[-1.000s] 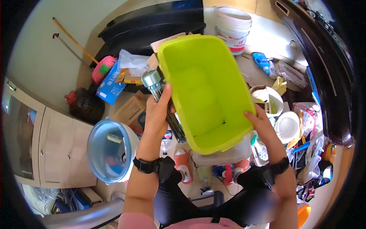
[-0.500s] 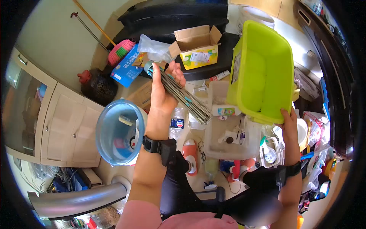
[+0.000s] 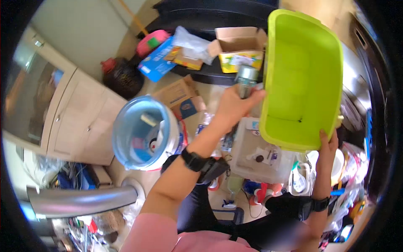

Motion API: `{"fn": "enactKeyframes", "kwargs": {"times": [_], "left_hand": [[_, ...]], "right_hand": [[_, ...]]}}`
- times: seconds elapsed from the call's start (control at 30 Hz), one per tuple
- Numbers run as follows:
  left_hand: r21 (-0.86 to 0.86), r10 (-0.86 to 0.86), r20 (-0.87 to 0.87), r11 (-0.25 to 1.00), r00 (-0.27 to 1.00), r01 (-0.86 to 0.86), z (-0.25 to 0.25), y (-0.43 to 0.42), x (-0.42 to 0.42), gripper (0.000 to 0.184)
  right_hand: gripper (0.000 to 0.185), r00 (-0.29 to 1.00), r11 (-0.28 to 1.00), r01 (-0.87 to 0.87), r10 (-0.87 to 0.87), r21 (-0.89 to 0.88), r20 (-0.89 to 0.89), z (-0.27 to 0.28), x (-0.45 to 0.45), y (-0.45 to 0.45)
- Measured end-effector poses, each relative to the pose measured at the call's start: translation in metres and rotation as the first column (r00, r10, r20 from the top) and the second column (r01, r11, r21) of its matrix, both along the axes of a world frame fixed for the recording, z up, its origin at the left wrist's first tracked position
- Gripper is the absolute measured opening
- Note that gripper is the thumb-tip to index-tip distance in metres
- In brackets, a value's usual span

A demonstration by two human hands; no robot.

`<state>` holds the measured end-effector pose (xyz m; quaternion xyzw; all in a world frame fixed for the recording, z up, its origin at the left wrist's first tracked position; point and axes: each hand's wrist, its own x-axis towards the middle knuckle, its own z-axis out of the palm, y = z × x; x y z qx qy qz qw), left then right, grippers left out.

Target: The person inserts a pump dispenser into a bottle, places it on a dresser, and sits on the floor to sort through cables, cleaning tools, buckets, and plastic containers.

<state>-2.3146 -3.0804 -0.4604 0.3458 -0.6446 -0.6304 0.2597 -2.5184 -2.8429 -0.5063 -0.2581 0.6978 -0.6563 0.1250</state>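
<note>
My left hand (image 3: pixel 235 107) is closed around a bundle of thin greyish sticks (image 3: pixel 247 75) with a teal band at its upper end. The bundle is smeared by motion, and my fingers cover its middle. It is just left of a lime-green tub (image 3: pixel 304 80), which is tilted with its inside facing me. My right hand (image 3: pixel 328 143) grips the tub's lower right rim, fingers partly hidden. Below the tub sits a translucent plastic box (image 3: pixel 283 170) holding small items, among them a dark round piece.
A blue bucket (image 3: pixel 119 145) with things inside stands at left. An open yellow carton (image 3: pixel 235 62) and a blue carton (image 3: pixel 157 67) lie at the back. A dark jar (image 3: pixel 124 77) stands near the cabinet (image 3: pixel 86 117). Plastic bags (image 3: pixel 352 161) crowd the right.
My left hand has moved right with the bundle, turning it more upright and close to the green tub. The view has shifted slightly. My right hand still grips the tub's rim.
</note>
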Motion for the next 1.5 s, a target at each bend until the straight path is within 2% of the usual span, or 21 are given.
{"fn": "enactKeyframes", "kwargs": {"times": [0.2, 0.23, 0.27, 0.3, 0.33, 0.4, 0.43, 0.47, 0.5, 0.6, 0.7, 0.93, 1.0, 1.07, 1.1, 1.17, 1.27, 1.33, 1.37, 1.4, 1.5], "left_hand": [[-0.397, 0.093, -0.084, 0.91, 0.992, -0.119, 0.026, 0.016, 0.029, 0.033], [-0.604, 0.181, -0.183, 0.755, 0.966, -0.256, 0.034, 0.019, 0.034, 0.029], [-0.756, 0.24, -0.292, 0.536, 0.926, -0.377, 0.042, 0.02, 0.044, 0.025], [-0.659, 0.226, -0.396, 0.605, 0.89, -0.447, 0.06, 0.024, 0.061, 0.022], [-0.548, 0.227, -0.494, 0.668, 0.839, -0.503, 0.078, 0.028, 0.076, 0.019], [-0.556, 0.204, -0.619, 0.569, 0.758, -0.607, 0.108, 0.025, 0.12, 0.025], [-0.589, 0.325, -0.5, 0.552, 0.803, -0.59, 0.125, 0.031, 0.153, 0.022], [-0.62, 0.424, -0.373, 0.547, 0.825, -0.562, 0.143, 0.04, 0.189, 0.021], [-0.631, 0.494, -0.424, 0.439, 0.759, -0.639, 0.157, 0.058, 0.217, 0.024], [-0.402, 0.538, -0.556, 0.493, 0.634, -0.771, 0.173, 0.073, 0.317, 0.026], [-0.427, 0.689, -0.528, 0.29, 0.496, -0.857, 0.16, 0.078, 0.424, 0.027], [-0.42, 0.95, -0.285, -0.007, 0.125, -0.908, 0.012, 0.058, 0.6, 0.03], [-0.357, 0.998, -0.045, 0.027, 0.046, -0.934, -0.036, 0.046, 0.621, 0.042], [-0.429, 0.943, 0.314, 0.038, -0.11, -0.902, -0.109, 0.024, 0.673, 0.055], [-0.291, 0.957, 0.264, -0.037, -0.118, -0.956, -0.16, 0.012, 0.695, 0.059], [0.176, 0.986, 0.129, -0.127, -0.105, -0.976, -0.23, 0.002, 0.7, 0.061], [0.409, 0.99, 0.118, -0.119, -0.076, -0.905, -0.265, 0.003, 0.658, 0.054], [-0.274, 0.815, 0.534, 0.418, 0.225, -0.866, -0.298, 0.022, 0.663, 0.055], [-0.521, 0.747, 0.632, 0.605, 0.204, -0.602, -0.313, 0.032, 0.664, 0.059], [-0.693, 0.771, 0.56, 0.636, 0.304, -0.34, -0.329, 0.04, 0.666, 0.064], [-0.509, 0.702, 0.504, 0.712, 0.503, -0.484, -0.33, 0.042, 0.657, 0.061]], "right_hand": [[0.044, 0.993, 0.994, -0.05, 0.04, -0.092, -0.114, 0.001, 0.028, -0.009], [0.043, 0.974, 0.999, -0.014, 0.003, -0.05, -0.226, 0.009, 0.036, -0.01], [0.043, 0.992, 0.983, -0.085, 0.068, -0.16, -0.111, 0.004, 0.035, -0.008], [0.044, 0.77, 0.992, 0.065, 0.021, 0.111, -0.638, -0.006, 0.019, 0.002], [0.045, 0.749, 0.987, 0.04, 0.071, 0.152, -0.659, -0.007, 0.014, 0.004], [0.048, 0.859, 0.941, -0.179, 0.292, 0.288, -0.421, 0.001, 0.013, -0.001], [0.049, 0.875, 0.901, -0.269, 0.376, 0.34, -0.306, 0.007, 0.017, -0.006], [0.05, 0.869, 0.867, -0.495, 0.493, -0.054, -0.04, 0.014, 0.044, -0.005], [0.051, 0.858, 0.859, -0.507, 0.511, 0.069, -0.054, 0.019, 0.045, -0.002], [0.052, 0.859, 0.851, -0.486, 0.507, 0.202, -0.068, 0.021, 0.042, 0.007], [0.051, 0.872, 0.857, -0.464, 0.487, 0.226, -0.056, 0.017, 0.025, 0.019], [0.05, 0.929, 0.896, -0.283, 0.345, 0.341, -0.136, 0.027, -0.004, 0.052], [0.054, 0.921, 0.862, -0.312, 0.377, 0.4, -0.095, 0.034, -0.032, 0.073], [0.057, 0.955, 0.897, -0.288, 0.244, 0.335, 0.168, 0.017, -0.128, 0.117], [0.059, 0.943, 0.92, -0.252, 0.163, 0.301, 0.291, 0.008, -0.176, 0.139], [0.056, 0.984, 0.897, -0.176, 0.158, 0.406, 0.079, 0.042, -0.093, 0.131], [0.045, 0.998, 0.877, -0.054, 0.059, 0.478, 0.004, 0.053, -0.044, 0.128], [0.04, 0.992, 0.826, -0.122, 0.116, 0.551, 0.046, 0.044, -0.042, 0.13], [0.038, 0.987, 0.796, -0.157, 0.142, 0.585, 0.072, 0.04, -0.04, 0.133], [0.036, 0.981, 0.766, -0.191, 0.167, 0.614, 0.096, 0.038, -0.036, 0.138], [0.03, 0.963, 0.676, -0.265, 0.218, 0.688, 0.157, 0.039, -0.021, 0.15]]}}
